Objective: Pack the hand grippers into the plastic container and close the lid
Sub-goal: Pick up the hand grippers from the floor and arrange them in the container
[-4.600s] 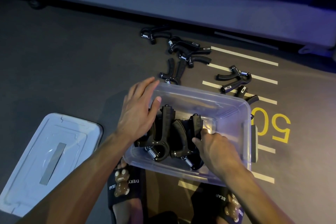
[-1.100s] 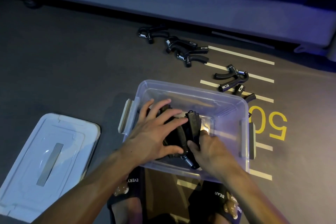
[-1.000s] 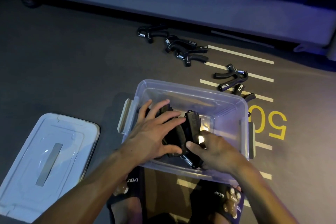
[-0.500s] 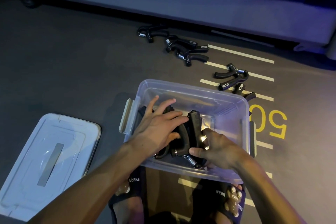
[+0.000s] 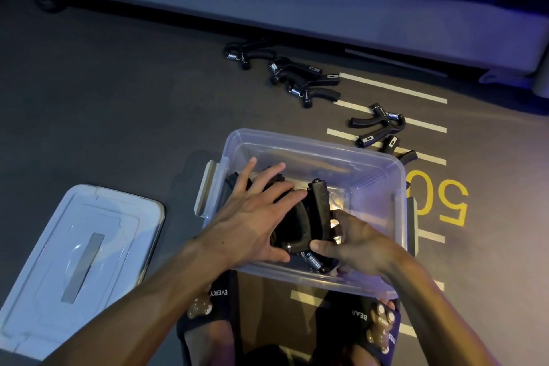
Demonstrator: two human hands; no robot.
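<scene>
A clear plastic container [image 5: 383, 187] stands open on the floor in front of me. Black hand grippers [image 5: 318, 211] lie packed in its near left part. My left hand [image 5: 255, 217] rests flat on them with fingers spread. My right hand [image 5: 353, 244] pinches the lower end of the rightmost gripper in the container. The white lid [image 5: 74, 249] lies flat on the floor to the left. Several more hand grippers are scattered on the floor beyond the container, one group at the back [image 5: 300, 80] and another at the right [image 5: 377, 128].
The dark floor carries white lines and a yellow "50" [image 5: 439, 199] right of the container. A grey machine base [image 5: 297, 0] runs along the far side. My feet in black slippers [image 5: 208, 315] are just under the container's near edge.
My left hand has spread flatter over the packed grippers. My right hand has shifted a little lower on the rightmost gripper. One gripper that lay just beyond the container 4.6 s ago is gone from the floor.
</scene>
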